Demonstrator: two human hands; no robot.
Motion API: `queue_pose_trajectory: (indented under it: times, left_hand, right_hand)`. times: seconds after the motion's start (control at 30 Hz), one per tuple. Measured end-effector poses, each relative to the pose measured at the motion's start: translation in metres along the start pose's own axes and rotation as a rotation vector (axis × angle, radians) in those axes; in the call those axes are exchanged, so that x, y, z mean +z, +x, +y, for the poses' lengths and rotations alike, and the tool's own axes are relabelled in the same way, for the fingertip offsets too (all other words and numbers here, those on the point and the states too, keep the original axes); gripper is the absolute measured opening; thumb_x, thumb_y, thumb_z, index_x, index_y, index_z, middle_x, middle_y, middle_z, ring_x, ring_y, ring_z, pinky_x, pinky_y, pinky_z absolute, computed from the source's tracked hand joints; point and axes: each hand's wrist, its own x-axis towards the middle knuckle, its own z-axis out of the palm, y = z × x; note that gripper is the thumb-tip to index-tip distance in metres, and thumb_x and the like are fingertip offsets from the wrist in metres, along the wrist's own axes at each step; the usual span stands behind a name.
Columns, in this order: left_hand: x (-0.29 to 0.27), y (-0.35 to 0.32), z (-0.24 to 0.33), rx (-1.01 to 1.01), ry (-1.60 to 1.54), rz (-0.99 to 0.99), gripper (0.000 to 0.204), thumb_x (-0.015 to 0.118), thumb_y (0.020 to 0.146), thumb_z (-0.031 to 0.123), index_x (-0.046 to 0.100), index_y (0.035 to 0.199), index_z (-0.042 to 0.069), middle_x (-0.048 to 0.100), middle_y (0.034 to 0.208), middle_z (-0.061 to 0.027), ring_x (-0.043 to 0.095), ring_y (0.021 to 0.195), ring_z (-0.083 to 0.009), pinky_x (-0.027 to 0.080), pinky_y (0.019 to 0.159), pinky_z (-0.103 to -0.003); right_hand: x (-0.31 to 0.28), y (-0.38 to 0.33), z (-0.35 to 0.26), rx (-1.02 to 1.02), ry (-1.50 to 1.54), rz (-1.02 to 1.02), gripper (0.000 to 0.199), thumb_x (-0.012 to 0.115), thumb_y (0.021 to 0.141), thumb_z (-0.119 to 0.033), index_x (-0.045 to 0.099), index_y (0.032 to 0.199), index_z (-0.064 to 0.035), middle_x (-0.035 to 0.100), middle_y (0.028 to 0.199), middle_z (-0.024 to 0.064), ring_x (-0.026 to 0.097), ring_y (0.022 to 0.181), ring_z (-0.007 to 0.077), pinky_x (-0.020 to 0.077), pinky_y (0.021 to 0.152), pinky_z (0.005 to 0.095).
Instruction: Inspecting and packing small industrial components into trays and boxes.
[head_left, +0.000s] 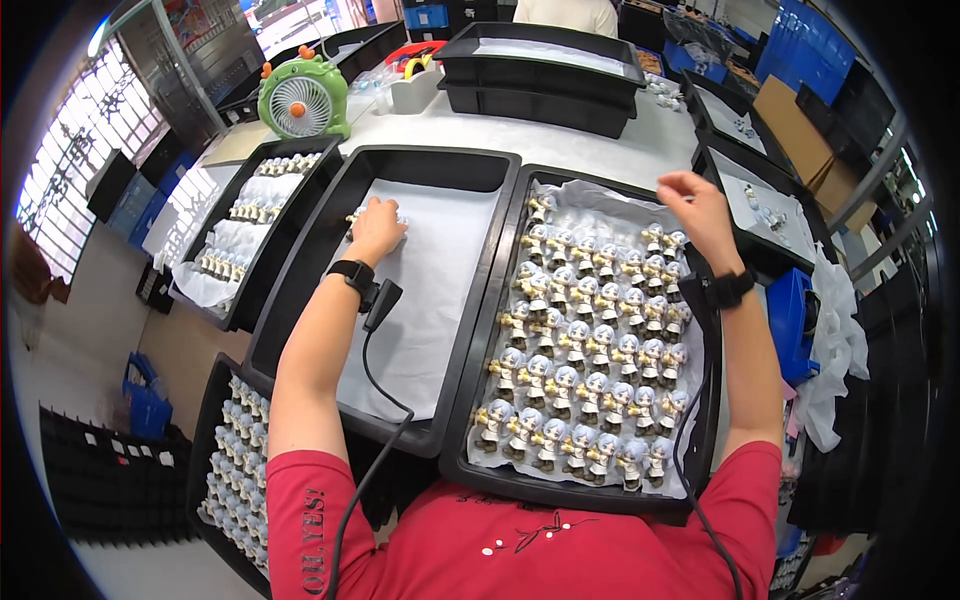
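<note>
My left hand (378,230) reaches down at the far end of the paper-lined black tray (480,340), its fingers closed around a small figurine (353,216); bits of figurine show on both sides of the fingers, and the fingertips are partly hidden. Over the far right corner of the neighbouring black tray (575,492), my right hand (697,212) is raised with thumb and fingers apart and nothing visible between them. Rows of small figurines (565,385), pale-haired and white-coated with yellow parts, lie on crinkled paper in that tray. Each wrist wears a black strap with a device; cables run from them.
A green fan (303,97) stands at the table's far left. Stacked black trays (540,95) sit at the back. More trays flank the work: one at left (330,165), one lower left with figurines (235,460), one at right (770,215). A blue container (793,325) is beside my right arm.
</note>
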Motion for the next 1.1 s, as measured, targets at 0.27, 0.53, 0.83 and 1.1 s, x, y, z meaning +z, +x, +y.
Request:
queue_pose_trajectory:
  times: [0.27, 0.53, 0.83, 1.1]
  left_hand:
    - [-0.075, -0.032, 0.061, 0.310, -0.712, -0.202, 0.042, 0.068, 0.078, 0.026, 0.059, 0.112, 0.004, 0.062, 0.098, -0.0117, 0.061, 0.087, -0.0189, 0.048, 0.076, -0.030]
    - [-0.138, -0.129, 0.129, 0.580, -1.148, -0.694, 0.035, 0.062, 0.086, 0.015, 0.054, 0.118, 0.002, 0.059, 0.106, -0.0031, 0.056, 0.090, -0.0063, 0.047, 0.080, -0.024]
    - [-0.117, -0.144, 0.135, 0.133, -1.774, -0.805, 0.047, 0.051, 0.093, 0.021, 0.035, 0.135, 0.008, 0.045, 0.123, -0.0054, 0.050, 0.109, -0.0161, 0.043, 0.091, -0.033]
    - [-0.102, -0.136, 0.140, 0.242, -1.875, -0.825, 0.042, 0.052, 0.092, 0.015, 0.038, 0.130, 0.007, 0.052, 0.113, -0.0039, 0.056, 0.100, -0.0146, 0.048, 0.087, -0.033]
  right_hand:
    - [0.025, 0.015, 0.057, -0.004, -0.664, -0.563, 0.031, 0.071, 0.063, -0.021, 0.067, 0.085, -0.0003, 0.065, 0.083, 0.0187, 0.064, 0.081, 0.0310, 0.0510, 0.073, 0.0374]
    - [0.025, 0.018, 0.040, 0.014, -0.860, -0.511, 0.023, 0.068, 0.062, -0.012, 0.067, 0.083, -0.0026, 0.065, 0.085, 0.0174, 0.063, 0.086, 0.0323, 0.0510, 0.076, 0.0401]
    - [0.031, -0.040, -0.116, -0.330, 0.306, -0.264, 0.050, 0.072, 0.075, -0.017, 0.051, 0.119, -0.0075, 0.064, 0.104, 0.0101, 0.061, 0.099, 0.0198, 0.0454, 0.082, 0.0323]
    - [0.052, -0.065, -0.112, -0.383, 0.378, -0.239, 0.052, 0.072, 0.075, -0.018, 0.051, 0.121, -0.0090, 0.058, 0.115, 0.0075, 0.055, 0.106, 0.0206, 0.0424, 0.091, 0.0344]
